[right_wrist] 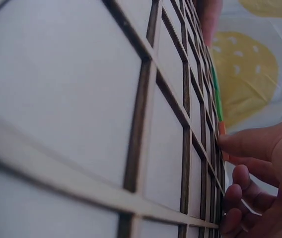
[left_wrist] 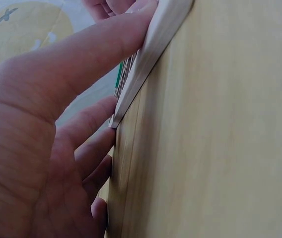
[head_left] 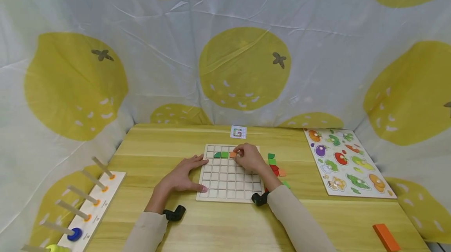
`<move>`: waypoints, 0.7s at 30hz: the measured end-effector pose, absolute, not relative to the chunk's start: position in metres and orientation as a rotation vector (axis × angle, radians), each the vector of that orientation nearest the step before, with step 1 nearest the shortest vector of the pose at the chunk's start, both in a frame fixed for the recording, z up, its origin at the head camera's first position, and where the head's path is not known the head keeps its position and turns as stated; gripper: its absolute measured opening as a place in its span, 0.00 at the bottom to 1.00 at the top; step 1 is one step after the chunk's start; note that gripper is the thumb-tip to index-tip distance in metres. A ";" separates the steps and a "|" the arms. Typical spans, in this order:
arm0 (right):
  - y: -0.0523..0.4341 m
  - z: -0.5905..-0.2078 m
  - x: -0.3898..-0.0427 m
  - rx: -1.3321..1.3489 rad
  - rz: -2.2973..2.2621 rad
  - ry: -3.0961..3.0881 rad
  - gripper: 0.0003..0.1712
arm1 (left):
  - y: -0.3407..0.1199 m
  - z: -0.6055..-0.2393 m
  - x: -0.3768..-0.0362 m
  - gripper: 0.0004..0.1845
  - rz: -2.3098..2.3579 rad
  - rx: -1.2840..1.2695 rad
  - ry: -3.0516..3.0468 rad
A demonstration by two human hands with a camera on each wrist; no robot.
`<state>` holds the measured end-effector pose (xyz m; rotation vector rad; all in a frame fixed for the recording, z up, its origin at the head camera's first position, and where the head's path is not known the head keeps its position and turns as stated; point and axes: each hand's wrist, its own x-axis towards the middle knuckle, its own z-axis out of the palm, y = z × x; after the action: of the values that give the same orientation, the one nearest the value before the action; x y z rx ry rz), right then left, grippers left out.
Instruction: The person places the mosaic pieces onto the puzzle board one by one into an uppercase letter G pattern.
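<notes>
A pale wooden grid board (head_left: 226, 185) lies on the table. My left hand (head_left: 183, 174) rests at its left side, fingers spread; in the left wrist view the thumb (left_wrist: 96, 47) lies on the board's edge and fingertips touch its side. In the upper row of cells sit a green rounded tile (head_left: 217, 154) and a green square tile (head_left: 224, 154). One cell further right is an orange tile (head_left: 232, 154), which my right hand (head_left: 251, 159) pinches at its right side. The right wrist view shows the thumb (right_wrist: 250, 143) against the orange tile (right_wrist: 223, 128).
Loose green, red and orange tiles (head_left: 272, 162) lie right of the board. Behind it is a pattern card (head_left: 238, 132). A vegetable puzzle board (head_left: 347, 162) stands at the right, an orange block (head_left: 386, 237) near the front, a peg board (head_left: 95, 213) at the left.
</notes>
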<state>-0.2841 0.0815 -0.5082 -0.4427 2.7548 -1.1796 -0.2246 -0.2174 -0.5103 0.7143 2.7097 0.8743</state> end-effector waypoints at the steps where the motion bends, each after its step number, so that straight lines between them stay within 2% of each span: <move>1: 0.082 -0.509 -0.284 -0.443 -1.170 2.759 0.13 | -0.217 -0.510 -0.225 0.55 0.873 0.715 2.710; 14: 0.082 -0.507 -0.284 -0.455 -1.126 2.762 0.14 | -0.216 -0.510 -0.225 0.54 0.880 0.716 2.703; 21: 0.087 -0.503 -0.280 -0.434 -1.254 2.704 0.16 | -0.218 -0.512 -0.225 0.54 0.859 0.715 2.713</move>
<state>-0.2804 0.0874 -0.5031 -0.4337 2.7039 -1.2540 -0.2251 -0.2176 -0.5117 0.7147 2.7133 0.8588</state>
